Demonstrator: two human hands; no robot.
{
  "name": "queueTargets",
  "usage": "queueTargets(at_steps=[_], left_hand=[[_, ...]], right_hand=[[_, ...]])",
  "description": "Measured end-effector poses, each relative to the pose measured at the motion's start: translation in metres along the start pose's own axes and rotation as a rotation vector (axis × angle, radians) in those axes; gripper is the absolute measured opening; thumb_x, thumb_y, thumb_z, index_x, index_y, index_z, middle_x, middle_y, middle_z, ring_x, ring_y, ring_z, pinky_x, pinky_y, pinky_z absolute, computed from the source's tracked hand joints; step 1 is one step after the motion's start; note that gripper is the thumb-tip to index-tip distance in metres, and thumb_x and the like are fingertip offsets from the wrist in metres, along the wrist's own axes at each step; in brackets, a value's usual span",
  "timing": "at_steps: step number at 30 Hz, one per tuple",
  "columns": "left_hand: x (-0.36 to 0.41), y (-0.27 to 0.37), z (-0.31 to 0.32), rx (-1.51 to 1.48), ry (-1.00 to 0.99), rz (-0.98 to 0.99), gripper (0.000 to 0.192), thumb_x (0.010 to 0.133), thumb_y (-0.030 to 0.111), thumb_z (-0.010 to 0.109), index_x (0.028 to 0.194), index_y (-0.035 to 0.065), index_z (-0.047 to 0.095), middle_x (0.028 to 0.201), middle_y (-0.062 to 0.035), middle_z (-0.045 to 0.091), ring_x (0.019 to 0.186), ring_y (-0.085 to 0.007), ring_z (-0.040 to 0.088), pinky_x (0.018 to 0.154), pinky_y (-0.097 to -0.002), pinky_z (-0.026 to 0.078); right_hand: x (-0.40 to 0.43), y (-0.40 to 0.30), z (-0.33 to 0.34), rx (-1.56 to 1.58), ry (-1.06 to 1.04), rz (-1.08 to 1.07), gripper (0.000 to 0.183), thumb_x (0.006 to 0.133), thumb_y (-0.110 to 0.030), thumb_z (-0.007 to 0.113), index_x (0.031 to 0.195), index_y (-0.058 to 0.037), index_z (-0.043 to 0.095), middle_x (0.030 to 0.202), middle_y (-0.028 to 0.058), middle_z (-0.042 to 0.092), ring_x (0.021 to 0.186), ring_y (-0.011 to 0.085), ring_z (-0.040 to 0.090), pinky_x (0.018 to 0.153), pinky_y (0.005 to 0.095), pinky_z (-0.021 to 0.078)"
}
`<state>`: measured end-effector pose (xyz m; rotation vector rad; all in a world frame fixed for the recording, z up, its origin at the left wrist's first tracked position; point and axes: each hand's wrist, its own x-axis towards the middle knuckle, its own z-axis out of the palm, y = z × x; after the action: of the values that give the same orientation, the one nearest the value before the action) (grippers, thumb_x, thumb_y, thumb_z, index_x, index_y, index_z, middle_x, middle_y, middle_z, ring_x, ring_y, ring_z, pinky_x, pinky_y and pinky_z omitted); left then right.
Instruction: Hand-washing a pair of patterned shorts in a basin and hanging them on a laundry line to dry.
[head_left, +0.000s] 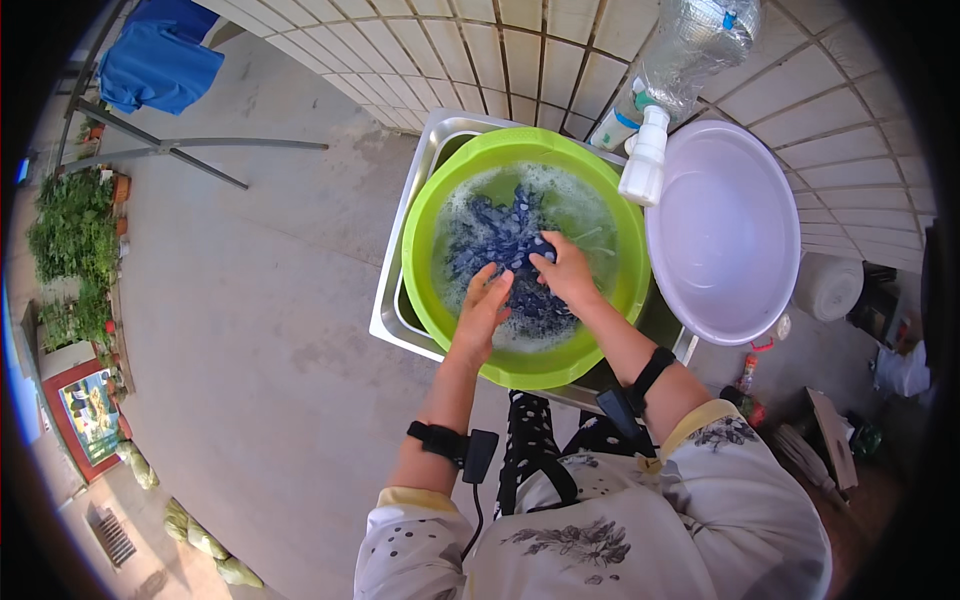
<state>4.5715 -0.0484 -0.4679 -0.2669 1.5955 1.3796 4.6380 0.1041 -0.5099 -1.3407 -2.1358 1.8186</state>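
Observation:
A dark blue patterned cloth (499, 232) lies bunched in soapy water inside a lime-green plastic basin (420, 255). My right hand (562, 266) pinches a fold of this cloth between thumb and fingers, right of the basin's middle. My left hand (484, 304) hovers at the near left of the cloth, fingers apart and slightly curled, with nothing seen in its grasp. Part of the cloth is hidden by suds and by my hands.
The basin rests on a stainless steel sink (386, 304) against a tiled wall (480, 52). A pale purple basin (724, 232) stands at the right, beside a white plastic pipe fitting (645, 161). A metal rack (161, 146) stands at the upper left.

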Motion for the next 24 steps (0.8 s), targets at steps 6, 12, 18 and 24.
queueTargets(at_steps=[6, 12, 18, 24], left_hand=[[0.029, 0.036, -0.02, -0.496, -0.263, -0.206, 0.067, 0.089, 0.07, 0.05, 0.116, 0.0101, 0.065, 0.102, -0.0075, 0.069, 0.087, -0.0231, 0.066, 0.076, -0.0387, 0.056], [0.017, 0.033, 0.011, -0.656, -0.096, -0.119, 0.043, 0.097, 0.046, 0.055, 0.111, 0.0063, 0.064, 0.104, -0.006, 0.068, 0.086, -0.0213, 0.067, 0.075, -0.0351, 0.056], [-0.007, 0.042, 0.01, -0.265, -0.021, 0.087, 0.049, 0.092, 0.024, 0.067, 0.136, 0.0105, 0.049, 0.12, -0.0102, 0.063, 0.108, -0.018, 0.062, 0.094, -0.0316, 0.046], [0.001, 0.003, -0.066, 0.227, 0.218, 0.237, 0.055, 0.094, 0.015, 0.064, 0.144, 0.0125, 0.04, 0.131, -0.0155, 0.056, 0.109, -0.0211, 0.061, 0.095, -0.0344, 0.046]], right_hand=[[-0.122, -0.079, 0.019, -0.111, -0.142, -0.562, 0.023, 0.08, -0.018, 0.075, 0.092, -0.0072, 0.059, 0.086, 0.0106, 0.058, 0.074, 0.0311, 0.064, 0.063, 0.0392, 0.0513], [-0.079, -0.067, 0.03, -0.23, 0.11, -0.623, 0.022, 0.092, -0.023, 0.062, 0.077, -0.0072, 0.058, 0.068, 0.015, 0.058, 0.06, 0.0373, 0.059, 0.054, 0.0423, 0.0464], [0.006, 0.006, -0.001, -0.357, 0.251, -0.156, 0.043, 0.1, -0.036, 0.047, 0.088, -0.0016, 0.068, 0.084, 0.0255, 0.064, 0.081, 0.0456, 0.061, 0.074, 0.0521, 0.0476], [0.012, 0.036, 0.013, -1.017, -0.055, -0.34, 0.059, 0.095, -0.029, 0.059, 0.145, -0.0039, 0.039, 0.129, 0.0179, 0.049, 0.116, 0.0359, 0.053, 0.098, 0.0601, 0.0374]])
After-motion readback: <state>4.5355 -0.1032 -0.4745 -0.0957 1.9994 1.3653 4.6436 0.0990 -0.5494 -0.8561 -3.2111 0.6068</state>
